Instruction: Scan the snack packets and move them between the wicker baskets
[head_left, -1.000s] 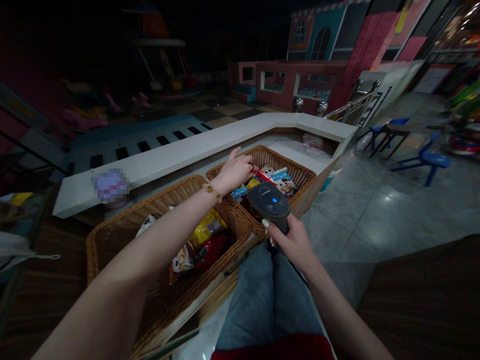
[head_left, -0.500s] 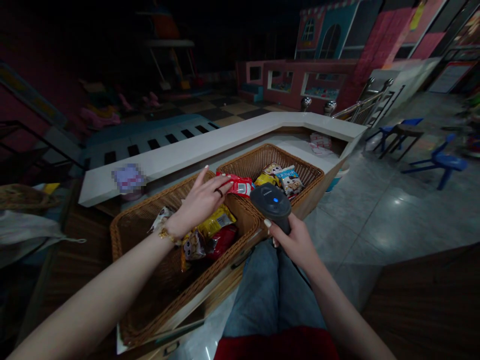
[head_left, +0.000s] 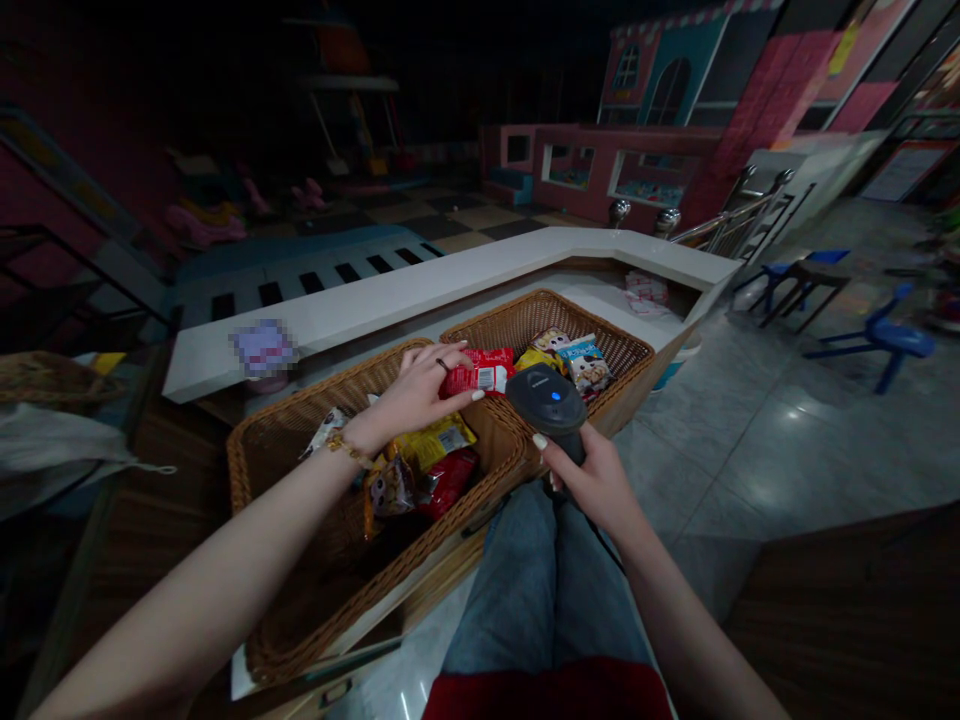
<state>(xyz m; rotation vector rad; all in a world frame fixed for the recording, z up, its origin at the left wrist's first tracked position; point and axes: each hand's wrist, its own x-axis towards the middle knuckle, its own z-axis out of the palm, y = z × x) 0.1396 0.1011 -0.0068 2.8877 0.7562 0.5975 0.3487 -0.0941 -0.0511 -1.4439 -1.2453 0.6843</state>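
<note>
A pale cloth bag (head_left: pixel 60 450) lies at the far left, beside a wicker basket (head_left: pixel 238 460) holding a white packet (head_left: pixel 324 432), a brown packet (head_left: pixel 390 488), a yellow packet (head_left: pixel 442 442) and a dark red packet (head_left: pixel 450 483). Over this basket reaches the left hand (head_left: pixel 420 390), its fingers and thumb closed on the left end of a bright red packet (head_left: pixel 484 372) — this sits above the place where the two baskets meet, barcode upward. Just beside it is the head of a black scanner (head_left: pixel 546 398), a blue light on top; the right hand (head_left: pixel 596 475) is clamped around its handle. Behind the scanner, the second basket (head_left: pixel 619 350) holds more packets — among them a blue-and-white one (head_left: pixel 589 368). A blue chair (head_left: pixel 885 330) stands well apart on the right.
</note>
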